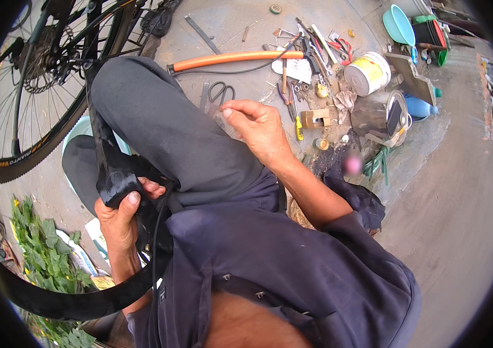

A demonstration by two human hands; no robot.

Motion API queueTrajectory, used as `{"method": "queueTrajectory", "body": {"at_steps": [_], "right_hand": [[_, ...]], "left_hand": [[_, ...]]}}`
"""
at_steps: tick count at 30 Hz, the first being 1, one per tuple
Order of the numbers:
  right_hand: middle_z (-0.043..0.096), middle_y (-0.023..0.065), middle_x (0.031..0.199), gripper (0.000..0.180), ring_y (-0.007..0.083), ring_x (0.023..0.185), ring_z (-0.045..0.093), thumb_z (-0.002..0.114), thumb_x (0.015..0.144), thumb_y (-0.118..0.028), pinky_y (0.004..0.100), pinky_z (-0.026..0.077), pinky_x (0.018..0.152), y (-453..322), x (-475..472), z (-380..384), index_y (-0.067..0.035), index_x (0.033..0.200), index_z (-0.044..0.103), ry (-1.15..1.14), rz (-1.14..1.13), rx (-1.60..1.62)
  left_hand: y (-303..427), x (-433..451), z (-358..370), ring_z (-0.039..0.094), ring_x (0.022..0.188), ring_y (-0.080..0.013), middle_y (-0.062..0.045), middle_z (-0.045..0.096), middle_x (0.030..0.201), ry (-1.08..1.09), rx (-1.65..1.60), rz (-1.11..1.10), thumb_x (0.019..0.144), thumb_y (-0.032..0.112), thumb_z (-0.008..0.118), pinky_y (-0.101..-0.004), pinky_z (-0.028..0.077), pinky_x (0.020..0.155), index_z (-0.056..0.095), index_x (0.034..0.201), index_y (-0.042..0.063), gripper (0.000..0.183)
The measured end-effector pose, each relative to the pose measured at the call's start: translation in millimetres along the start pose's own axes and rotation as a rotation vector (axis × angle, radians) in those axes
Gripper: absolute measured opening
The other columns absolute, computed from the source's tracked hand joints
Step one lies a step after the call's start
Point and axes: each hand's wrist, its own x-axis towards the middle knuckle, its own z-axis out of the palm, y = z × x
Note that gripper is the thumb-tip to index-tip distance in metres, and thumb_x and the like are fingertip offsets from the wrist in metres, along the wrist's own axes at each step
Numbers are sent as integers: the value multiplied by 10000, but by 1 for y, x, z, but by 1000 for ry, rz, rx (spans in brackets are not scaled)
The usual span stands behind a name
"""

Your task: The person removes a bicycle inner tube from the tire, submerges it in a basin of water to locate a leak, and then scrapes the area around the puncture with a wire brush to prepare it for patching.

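Note:
My left hand [122, 217] grips the end of a black rubber inner tube [116, 187] stretched over my lap, the thumb on its wide, shiny face. My right hand [257, 126] is raised over my right knee, thumb and forefinger close together; whether something small is between them I cannot tell. Just beyond these fingertips lie black-handled scissors [221, 92] on the ground. A bicycle wheel with a black tire [33, 167] and a disc brake rotor stands at the upper left. Another black tire or tube [85, 304] curves below my left forearm.
An orange hand pump [237, 60] lies ahead, beside pliers [287, 98], a yellow-handled screwdriver [299, 128] and a small cardboard box [315, 118]. A white bucket [367, 74] lies farther right. A pale green basin [77, 130] is partly behind my legs. Leafy vines [46, 252] lie at the lower left.

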Motion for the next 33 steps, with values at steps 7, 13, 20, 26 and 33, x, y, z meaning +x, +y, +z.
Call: {"method": "queueTrajectory", "body": {"at_steps": [7, 13, 20, 26, 33], "right_hand": [[736, 90, 974, 276, 134, 869, 661, 662, 893, -177, 279, 518, 800, 187, -32, -61, 11, 1090, 702, -225, 433, -119], [718, 93, 1039, 323, 145, 922, 648, 647, 919, -161, 276, 511, 843, 183, -40, -68, 19, 1187, 663, -285, 591, 87], [701, 75, 1100, 307, 128, 971, 632, 642, 931, -141, 248, 496, 883, 140, -46, -73, 0, 1202, 663, -384, 540, 203], [714, 26, 983, 180, 91, 902, 622, 701, 891, -117, 237, 489, 820, 177, -56, -81, -19, 1041, 716, -302, 560, 271], [700, 25, 840, 160, 95, 785, 623, 730, 862, -155, 260, 495, 712, 164, -44, -79, -16, 939, 711, -198, 611, 103]], "left_hand": [[8, 20, 9, 683, 804, -300, -196, 669, 938, -33, 41, -61, 870, 169, 717, -439, 562, 784, 630, 1056, -66, 312], [8, 32, 20, 659, 840, -294, -189, 650, 962, -41, 95, -43, 880, 134, 700, -448, 556, 810, 610, 1085, -79, 309], [2, 48, 29, 658, 856, -299, -182, 656, 940, -35, 198, -26, 892, 144, 677, -416, 551, 802, 613, 1073, -76, 292], [6, 49, 29, 651, 878, -304, -179, 645, 971, -40, 224, -58, 895, 141, 673, -428, 547, 810, 604, 1087, -68, 292], [6, 49, 35, 683, 848, -297, -199, 685, 932, 29, 184, -74, 897, 117, 683, -421, 558, 835, 626, 1061, -94, 274]]}}
